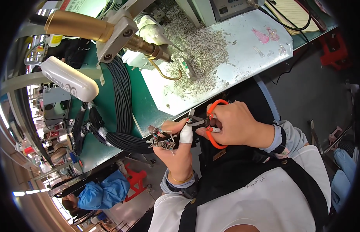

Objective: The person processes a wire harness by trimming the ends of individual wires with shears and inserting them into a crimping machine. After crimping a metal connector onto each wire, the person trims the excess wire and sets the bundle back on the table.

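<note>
Fingers of left hand (179, 149) clamping black cable bundle (122, 141) near its stripped wire ends (161, 140). Right hand (236, 123), fingers closed, gripping orange-handled snips (209, 123) just right of them, near table (242, 50) edge.

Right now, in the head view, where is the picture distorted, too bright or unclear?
Head view: straight edges bend toward the black fisheye rim; glare washes out the white sheet on the bench; the right hand with orange-handled snips and the left hand are fairly sharp; the wire ends are too small to tell apart.
</note>
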A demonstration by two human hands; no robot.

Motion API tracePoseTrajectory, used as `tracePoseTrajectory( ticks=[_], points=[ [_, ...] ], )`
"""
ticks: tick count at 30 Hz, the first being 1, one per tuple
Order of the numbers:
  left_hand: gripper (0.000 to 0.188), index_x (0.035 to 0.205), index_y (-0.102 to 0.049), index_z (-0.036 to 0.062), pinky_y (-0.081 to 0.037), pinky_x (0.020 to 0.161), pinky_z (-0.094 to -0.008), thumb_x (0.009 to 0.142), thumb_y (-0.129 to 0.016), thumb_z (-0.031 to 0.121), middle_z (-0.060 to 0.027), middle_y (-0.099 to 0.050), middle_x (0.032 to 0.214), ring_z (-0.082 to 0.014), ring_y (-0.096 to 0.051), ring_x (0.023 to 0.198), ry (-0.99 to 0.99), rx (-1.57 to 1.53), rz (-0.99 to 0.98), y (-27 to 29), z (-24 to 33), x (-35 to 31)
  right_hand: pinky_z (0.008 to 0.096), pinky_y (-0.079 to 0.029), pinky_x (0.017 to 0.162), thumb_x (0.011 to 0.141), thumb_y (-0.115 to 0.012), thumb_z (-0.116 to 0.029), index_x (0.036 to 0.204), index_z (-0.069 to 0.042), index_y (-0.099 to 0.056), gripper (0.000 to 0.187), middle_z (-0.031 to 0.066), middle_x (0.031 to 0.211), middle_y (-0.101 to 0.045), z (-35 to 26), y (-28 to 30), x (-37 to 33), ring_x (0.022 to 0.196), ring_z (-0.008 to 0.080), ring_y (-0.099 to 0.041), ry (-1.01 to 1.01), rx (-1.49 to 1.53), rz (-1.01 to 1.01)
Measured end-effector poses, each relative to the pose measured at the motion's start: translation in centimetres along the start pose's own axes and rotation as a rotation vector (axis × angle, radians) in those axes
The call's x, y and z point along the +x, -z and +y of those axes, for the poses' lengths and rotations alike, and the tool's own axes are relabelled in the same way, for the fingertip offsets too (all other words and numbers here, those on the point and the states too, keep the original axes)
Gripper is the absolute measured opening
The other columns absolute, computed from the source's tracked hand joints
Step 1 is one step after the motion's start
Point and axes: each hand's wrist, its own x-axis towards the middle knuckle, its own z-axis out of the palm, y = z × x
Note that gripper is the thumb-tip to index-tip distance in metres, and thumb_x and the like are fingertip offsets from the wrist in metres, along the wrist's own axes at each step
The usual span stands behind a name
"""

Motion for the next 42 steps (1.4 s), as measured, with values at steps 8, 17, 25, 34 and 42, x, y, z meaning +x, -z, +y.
tracePoseTrajectory(
  ticks=[8,17,25,34,42],
  points=[
    [0.015,0.085,-0.059,-0.0039,-0.037,0.062,-0.0208,0.071,-0.062,-0.007,-0.0036,-0.053,0.075,-0.0086,-0.048,0.067,-0.040,0.071,0.041,-0.5,-0.4,0.1,0.0322,-0.038,0.037,0.069,-0.070,-0.034,0.062,-0.004,-0.048,0.038,0.0075,0.046,-0.048,0.2,-0.4,0.0,0.040,0.0266,-0.050,0.010,-0.093,0.020],
    [0.014,0.091,-0.053,-0.0036,-0.022,0.039,-0.0182,0.077,-0.056,-0.002,-0.0026,-0.047,0.072,-0.0034,-0.035,0.047,0.150,-0.015,0.060,-0.6,-0.4,0.9,0.0308,-0.037,0.038,0.073,-0.067,-0.032,0.059,-0.003,-0.047,0.038,0.0100,0.045,-0.047,1.3,-0.8,0.2,0.041,0.0276,-0.050,-0.082,0.331,-0.199],
    [0.016,0.093,-0.053,-0.0045,-0.022,0.039,-0.0178,0.077,-0.055,-0.001,-0.0032,-0.048,0.070,-0.0042,-0.035,0.045,0.068,0.016,0.028,-0.5,-0.5,0.8,0.0324,-0.037,0.040,0.070,-0.069,-0.036,0.058,-0.003,-0.046,0.042,0.0091,0.046,-0.048,0.3,0.8,0.3,0.042,0.0281,-0.051,-0.120,0.204,-0.183],
    [0.019,0.094,-0.053,-0.0050,-0.024,0.039,-0.0175,0.076,-0.056,-0.002,-0.0057,-0.051,0.077,-0.0046,-0.037,0.046,-0.053,0.078,0.040,-0.2,-1.2,0.6,0.0333,-0.039,0.041,0.068,-0.069,-0.035,0.055,-0.003,-0.046,0.042,0.0089,0.046,-0.048,-0.5,1.0,0.5,0.041,0.0288,-0.051,-0.153,0.095,-0.095],
    [0.017,0.093,-0.053,-0.0036,-0.023,0.038,-0.0177,0.077,-0.055,0.000,-0.0047,-0.050,0.072,-0.0045,-0.035,0.045,-0.026,0.033,0.030,-0.6,-0.7,0.6,0.0340,-0.040,0.040,0.070,-0.066,-0.037,0.057,-0.004,-0.048,0.040,0.0071,0.047,-0.050,-0.6,1.0,0.5,0.042,0.0280,-0.051,-0.153,0.040,-0.110]
  ],
)
